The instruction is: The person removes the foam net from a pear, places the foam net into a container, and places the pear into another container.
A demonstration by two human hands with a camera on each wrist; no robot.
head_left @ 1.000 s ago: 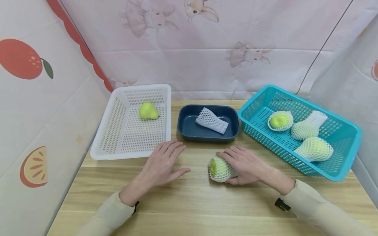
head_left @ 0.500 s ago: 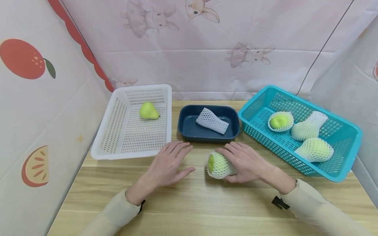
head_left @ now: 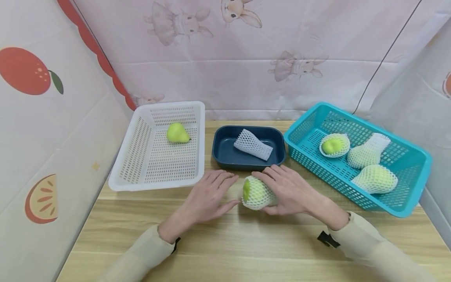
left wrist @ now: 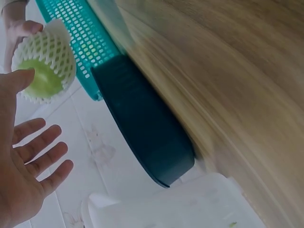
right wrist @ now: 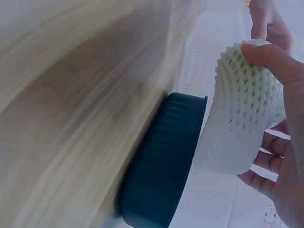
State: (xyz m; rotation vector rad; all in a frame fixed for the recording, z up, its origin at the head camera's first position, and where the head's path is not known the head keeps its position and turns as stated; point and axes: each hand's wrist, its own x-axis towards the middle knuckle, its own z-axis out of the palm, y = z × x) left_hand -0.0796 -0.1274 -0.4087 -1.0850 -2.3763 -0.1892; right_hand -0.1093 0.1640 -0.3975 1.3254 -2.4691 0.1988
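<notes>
My right hand (head_left: pixel 290 190) grips a green pear in a white foam net sleeve (head_left: pixel 258 194) above the front of the table. One bare green end of the pear points left. In the right wrist view the thumb lies across the netted pear (right wrist: pixel 244 90) and the fingers curl under it; the sleeve's loose end hangs off one side. My left hand (head_left: pixel 207 199) is beside the pear's bare end, fingers extended and holding nothing. In the left wrist view, the left thumb (left wrist: pixel 19 80) overlaps the pear's green end; whether it touches cannot be told.
Behind the hands, a dark blue tray (head_left: pixel 225 154) holds an empty foam net sleeve (head_left: pixel 251 145). A white basket (head_left: pixel 156 184) at left holds a bare pear (head_left: pixel 177 133). At right, a teal basket (head_left: pixel 324 172) contains three netted pears (head_left: pixel 377 178).
The right hand has carried the netted pear slightly left and up toward the tray. My left hand has moved right, closing the gap to the pear.
</notes>
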